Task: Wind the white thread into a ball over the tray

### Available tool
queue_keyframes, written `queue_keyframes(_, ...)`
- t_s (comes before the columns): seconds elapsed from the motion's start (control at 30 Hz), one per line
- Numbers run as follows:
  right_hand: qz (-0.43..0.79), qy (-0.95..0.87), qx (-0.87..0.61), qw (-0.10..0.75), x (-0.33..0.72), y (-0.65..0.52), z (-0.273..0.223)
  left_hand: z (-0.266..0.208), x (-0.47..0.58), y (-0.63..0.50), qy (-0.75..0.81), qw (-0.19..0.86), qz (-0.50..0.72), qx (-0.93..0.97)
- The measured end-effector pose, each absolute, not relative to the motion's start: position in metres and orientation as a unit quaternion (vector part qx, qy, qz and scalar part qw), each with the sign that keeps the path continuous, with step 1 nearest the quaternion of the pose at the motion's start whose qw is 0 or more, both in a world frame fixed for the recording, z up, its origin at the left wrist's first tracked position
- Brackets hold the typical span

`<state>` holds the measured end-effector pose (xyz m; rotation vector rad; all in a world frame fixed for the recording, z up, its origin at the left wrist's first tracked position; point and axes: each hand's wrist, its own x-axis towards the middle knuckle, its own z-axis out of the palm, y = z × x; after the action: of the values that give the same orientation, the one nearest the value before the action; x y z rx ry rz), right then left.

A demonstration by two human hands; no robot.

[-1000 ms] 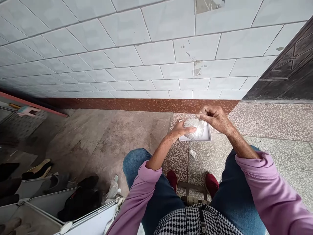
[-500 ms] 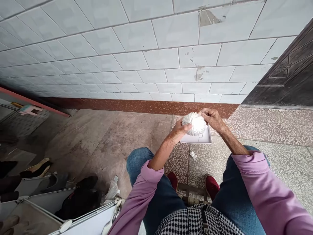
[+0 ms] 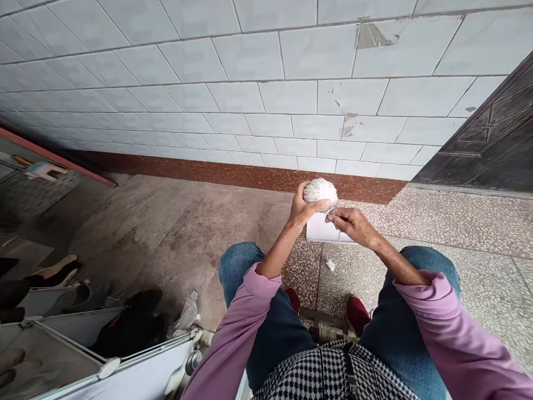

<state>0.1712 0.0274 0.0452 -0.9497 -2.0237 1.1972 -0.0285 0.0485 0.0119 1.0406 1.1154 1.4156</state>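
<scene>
My left hand (image 3: 303, 204) is wrapped round a ball of white yarn (image 3: 320, 191), with the thumb across its near side. The ball is held up in front of the wall base, above a shallow white tray or box lid (image 3: 322, 229) on the floor. Just below and right of the ball, my right hand (image 3: 350, 223) is closed in a pinch, apparently on a thin white strand from the ball; the strand is hard to make out. A small white scrap (image 3: 330, 264) lies on the floor on the near side of the tray.
A tiled wall (image 3: 250, 105) with a brown base strip rises ahead, and a dark door (image 3: 491, 133) stands at the right. At lower left is a white rack (image 3: 137, 366) holding shoes and bags. My red shoes (image 3: 357, 314) flank a low wooden bar.
The ball has moved slightly left and up with my left hand, and turned. My right hand has come down from the ball's upper right side to below it.
</scene>
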Motion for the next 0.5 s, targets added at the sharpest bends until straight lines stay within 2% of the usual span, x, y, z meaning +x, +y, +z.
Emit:
queue_keyframes(0.1, 0.429, -0.761, -0.352, 0.337, 0.189, 0.035, 0.066, 0.009, -0.032, 0.047, 0.461, 0.519, 0.545, 0.47)
queue_keyframes(0.27, 0.401, -0.768, -0.353, 0.353, 0.204, 0.05, 0.079, 0.016, -0.029, 0.038, 0.412, 0.613, 0.475, 0.478)
queue_keyframes(0.4, 0.438, -0.744, -0.351, 0.362, 0.203, 0.056, 0.069, 0.021, -0.025, 0.034, 0.38, 0.688, 0.427, 0.448)
queue_keyframes(0.5, 0.479, -0.705, -0.346, 0.393, 0.201, 0.058, 0.062, 0.017, -0.02, 0.033, 0.389, 0.693, 0.44, 0.418)
